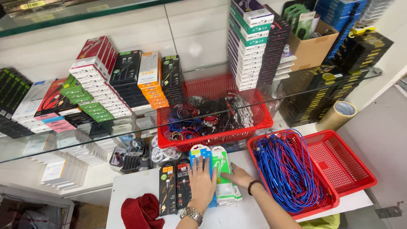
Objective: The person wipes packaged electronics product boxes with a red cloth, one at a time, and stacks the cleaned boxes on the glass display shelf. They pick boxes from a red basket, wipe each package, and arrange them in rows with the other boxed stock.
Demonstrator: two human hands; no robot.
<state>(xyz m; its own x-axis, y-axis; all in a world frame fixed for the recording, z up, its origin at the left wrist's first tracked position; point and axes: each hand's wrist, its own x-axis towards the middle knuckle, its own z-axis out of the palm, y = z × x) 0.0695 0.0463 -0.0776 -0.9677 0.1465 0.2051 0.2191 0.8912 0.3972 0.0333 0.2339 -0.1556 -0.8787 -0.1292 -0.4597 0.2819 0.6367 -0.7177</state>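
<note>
My hands lie flat on cable packs on the bench.
Left hand [202, 183] spread on the blue pack [200, 153], right hand [238, 174] flat on the green-and-white pack [220, 159]; both packs' long axes point at the far edge.

The left hand [202, 183] covers most of the blue packet [200, 153]; beside that packet, the green packet [220, 157] has its lower part under the right hand [237, 175]. Below the blue packet, both forearms and the red cloth [140, 212] are cut off by the bottom edge.
</note>
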